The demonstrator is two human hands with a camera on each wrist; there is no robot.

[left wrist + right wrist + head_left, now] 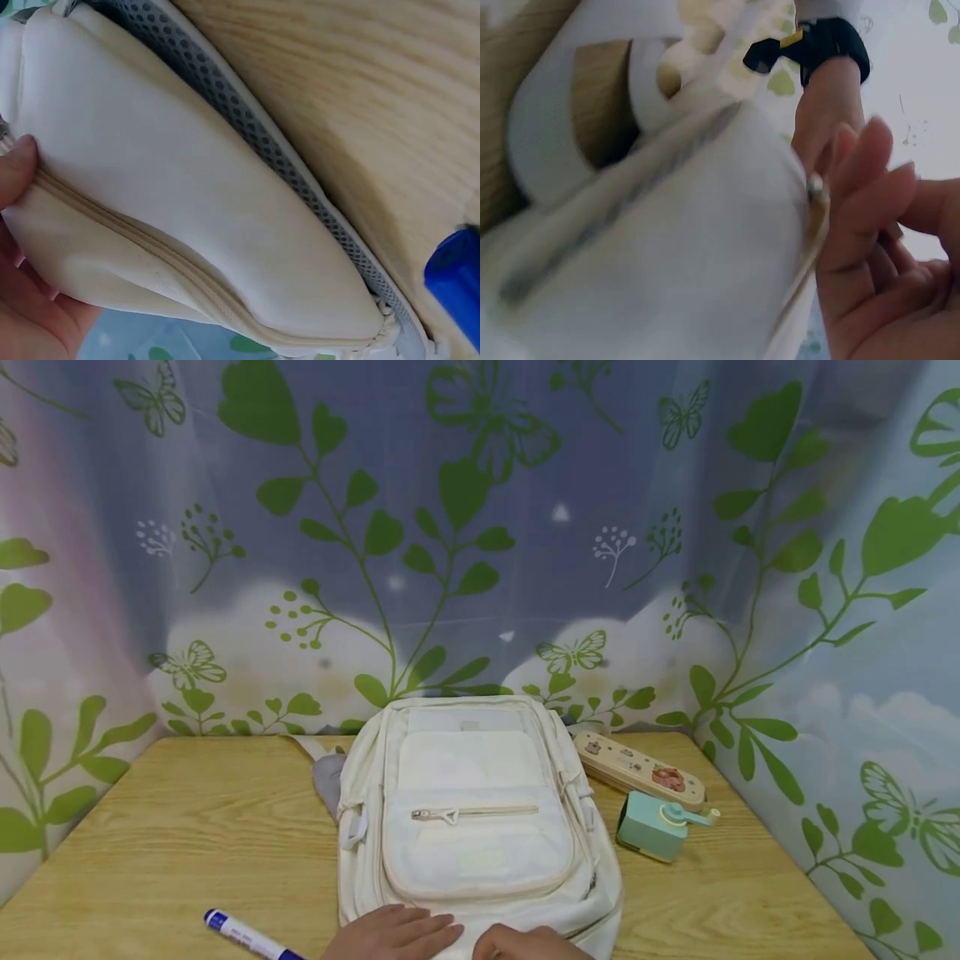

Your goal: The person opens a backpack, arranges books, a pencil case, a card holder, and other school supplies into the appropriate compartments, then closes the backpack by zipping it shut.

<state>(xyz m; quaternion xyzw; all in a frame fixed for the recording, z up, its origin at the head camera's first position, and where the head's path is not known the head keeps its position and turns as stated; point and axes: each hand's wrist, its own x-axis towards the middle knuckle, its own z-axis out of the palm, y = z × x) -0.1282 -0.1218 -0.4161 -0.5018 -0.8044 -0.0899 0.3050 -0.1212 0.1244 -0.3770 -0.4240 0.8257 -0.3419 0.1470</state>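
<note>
A cream backpack (480,760) lies on the table with its zipped front pocket facing up. My left hand (397,935) holds its near end, fingers spread over the front. In the left wrist view the thumb (18,169) presses beside a long beige zipper (142,236), and the fingers lie on the other side of the fabric. My right hand (525,942) is close beside it at the same end, fingers bent. In the right wrist view its thumb and forefinger pinch at the zipper pull, mostly hidden by the fingers; a metal zipper slider (815,186) shows beside them.
A blue-capped white marker (247,935) lies at front left. To the backpack's right are a mint crank pencil sharpener (654,827) and a beige pencil case (637,768). A grey plush-like piece (327,781) sticks out at left. Patterned curtains (480,527) enclose the wooden table (187,827).
</note>
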